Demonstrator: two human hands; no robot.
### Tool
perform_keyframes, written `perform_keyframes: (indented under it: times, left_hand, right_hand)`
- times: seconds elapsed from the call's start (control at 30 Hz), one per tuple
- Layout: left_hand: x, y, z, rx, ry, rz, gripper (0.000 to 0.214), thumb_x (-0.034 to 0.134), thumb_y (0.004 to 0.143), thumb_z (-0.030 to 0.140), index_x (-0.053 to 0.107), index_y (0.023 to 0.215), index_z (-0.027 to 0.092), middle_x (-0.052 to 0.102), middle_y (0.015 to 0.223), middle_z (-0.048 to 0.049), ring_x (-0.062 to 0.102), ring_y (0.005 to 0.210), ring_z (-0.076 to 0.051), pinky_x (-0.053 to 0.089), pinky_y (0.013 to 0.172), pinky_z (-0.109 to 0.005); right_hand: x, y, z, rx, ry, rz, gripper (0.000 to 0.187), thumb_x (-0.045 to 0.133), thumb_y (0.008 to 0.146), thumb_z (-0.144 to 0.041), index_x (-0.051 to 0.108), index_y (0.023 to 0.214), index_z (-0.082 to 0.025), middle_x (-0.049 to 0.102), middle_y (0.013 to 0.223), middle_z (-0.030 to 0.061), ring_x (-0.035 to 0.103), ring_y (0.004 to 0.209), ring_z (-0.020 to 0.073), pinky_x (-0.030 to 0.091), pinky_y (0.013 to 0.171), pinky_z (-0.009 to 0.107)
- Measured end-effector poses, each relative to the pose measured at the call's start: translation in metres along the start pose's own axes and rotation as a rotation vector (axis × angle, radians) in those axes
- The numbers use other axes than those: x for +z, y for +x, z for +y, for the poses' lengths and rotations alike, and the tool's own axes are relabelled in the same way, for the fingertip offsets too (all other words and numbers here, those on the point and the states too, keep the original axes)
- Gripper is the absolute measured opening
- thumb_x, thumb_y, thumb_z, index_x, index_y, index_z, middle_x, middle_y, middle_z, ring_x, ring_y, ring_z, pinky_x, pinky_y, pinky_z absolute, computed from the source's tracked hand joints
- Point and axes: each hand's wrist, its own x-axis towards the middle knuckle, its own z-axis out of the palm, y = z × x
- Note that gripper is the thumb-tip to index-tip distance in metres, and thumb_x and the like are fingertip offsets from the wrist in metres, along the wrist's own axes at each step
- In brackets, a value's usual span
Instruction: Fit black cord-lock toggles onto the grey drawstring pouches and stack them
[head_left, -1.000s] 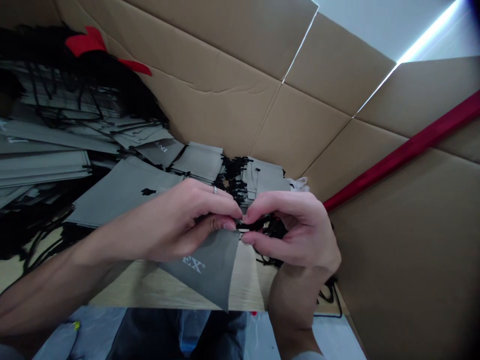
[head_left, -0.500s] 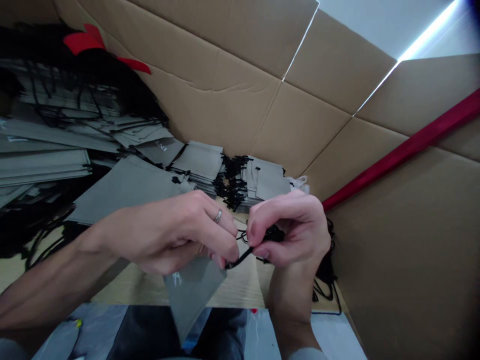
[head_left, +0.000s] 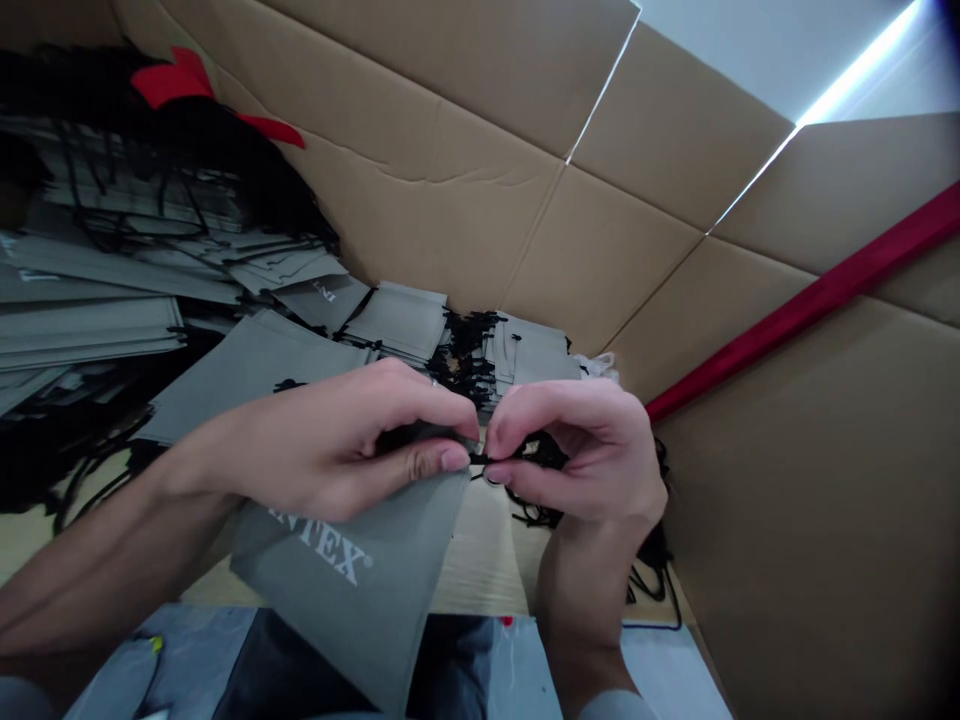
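Note:
My left hand (head_left: 360, 440) is closed on the top corner of a grey drawstring pouch (head_left: 375, 590) with white INTEX lettering, which hangs over the table's front edge. A short piece of black cord (head_left: 478, 459) comes out at that corner. My right hand (head_left: 577, 450) pinches this cord between thumb and forefinger, its fingertips close beside those of the left. A bunch of black cords (head_left: 536, 510) shows under and behind the right hand, partly hidden by it.
Flat grey pouches with black cords are heaped at the left (head_left: 127, 270). Two neat stacks of pouches (head_left: 397, 320) (head_left: 536, 355) stand at the back. Cardboard walls (head_left: 450, 130) enclose the table (head_left: 487, 570). A dark red strip (head_left: 810, 300) crosses the right wall.
My left hand has turned, and the pouch has swung up so its lettering faces me. My fingertips have come closer together, with less cord showing between them.

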Motion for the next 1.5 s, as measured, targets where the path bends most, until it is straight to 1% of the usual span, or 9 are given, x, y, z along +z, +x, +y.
perform_keyframes:
  times: [0.13,0.3,0.47,0.6,0.7,0.8,0.9,1.3,1.5]
  left_hand:
    - [0.006,0.003,-0.002,-0.167,0.0,0.076,0.04,0.052,0.118,0.041,0.07,0.088,0.022,0.06,0.068,0.004,0.052,0.059,-0.012,0.038,0.054,-0.026]
    - [0.018,0.015,-0.013,-0.317,0.053,0.415,0.059,0.045,0.115,0.052,0.062,0.068,0.02,0.059,0.067,0.0004,0.053,0.062,-0.013,0.038,0.058,-0.029]
    - [0.026,0.021,-0.024,-0.425,0.116,0.576,0.068,0.051,0.111,0.056,0.034,0.055,0.021,0.027,0.055,0.0035,0.026,0.052,-0.01,0.02,0.051,-0.032]
    - [0.029,0.023,-0.028,-0.3,0.248,0.726,0.063,0.053,0.114,0.054,0.045,0.062,0.021,0.035,0.054,0.0054,0.032,0.052,-0.009,0.023,0.051,-0.031]
    - [0.033,0.023,-0.033,-0.264,0.317,0.829,0.036,0.067,0.111,0.051,0.06,0.09,0.023,0.045,0.048,0.0124,0.032,0.042,-0.008,0.028,0.05,-0.029]
    - [0.039,0.024,-0.04,-0.211,0.407,0.949,0.027,0.074,0.11,0.048,0.059,0.112,0.025,0.053,0.048,0.0155,0.039,0.037,-0.008,0.031,0.049,-0.027]
    - [0.045,0.027,-0.049,-0.114,0.517,1.039,0.024,0.071,0.114,0.045,0.058,0.111,0.026,0.053,0.048,0.0154,0.045,0.039,-0.008,0.033,0.048,-0.026]
    - [0.048,0.026,-0.033,-0.229,0.534,1.024,0.02,0.063,0.116,0.037,0.057,0.102,0.026,0.044,0.051,0.0137,0.032,0.045,-0.009,0.031,0.053,-0.028]
    - [0.031,0.022,-0.023,-0.229,0.437,0.911,0.06,0.058,0.117,0.053,0.05,0.067,0.021,0.038,0.058,0.0052,0.032,0.054,-0.01,0.024,0.055,-0.034]
  right_hand:
    - [-0.006,0.001,-0.006,0.048,-0.222,-0.006,0.011,0.094,0.095,-0.017,0.084,0.1,-0.02,0.086,0.087,-0.0002,0.077,0.074,0.0113,0.061,0.071,0.022]
    - [-0.001,0.004,-0.015,0.095,-0.492,-0.075,0.006,0.086,0.103,-0.021,0.081,0.101,-0.018,0.083,0.086,-0.0027,0.073,0.069,0.0078,0.056,0.068,0.018]
    - [0.017,0.007,-0.014,0.115,-0.626,-0.124,0.013,0.073,0.108,-0.024,0.073,0.097,-0.018,0.076,0.081,-0.002,0.065,0.068,0.0104,0.051,0.067,0.024]
    - [0.027,0.011,-0.01,0.14,-0.75,-0.099,0.023,0.063,0.11,-0.024,0.067,0.088,-0.018,0.067,0.076,-0.0015,0.058,0.067,0.0125,0.044,0.064,0.029]
    - [0.035,0.014,-0.01,0.147,-0.862,-0.055,0.025,0.056,0.11,-0.022,0.065,0.088,-0.019,0.064,0.077,-0.0009,0.057,0.067,0.0141,0.043,0.066,0.032]
    - [0.045,0.016,-0.011,0.093,-0.992,-0.043,0.03,0.052,0.111,-0.02,0.064,0.084,-0.02,0.064,0.074,-0.0005,0.055,0.065,0.015,0.04,0.066,0.034]
    - [0.056,0.017,-0.011,0.031,-1.135,-0.028,0.036,0.048,0.114,-0.019,0.065,0.082,-0.02,0.065,0.069,0.0005,0.056,0.061,0.0165,0.037,0.063,0.036]
    - [0.073,0.012,-0.021,-0.035,-1.126,0.03,0.038,0.047,0.114,-0.016,0.063,0.08,-0.021,0.065,0.069,0.0021,0.053,0.062,0.0177,0.037,0.059,0.04]
    - [0.052,0.011,-0.025,0.075,-0.967,0.092,0.028,0.053,0.115,-0.023,0.059,0.088,-0.022,0.066,0.076,-0.0003,0.057,0.067,0.0155,0.041,0.064,0.036]
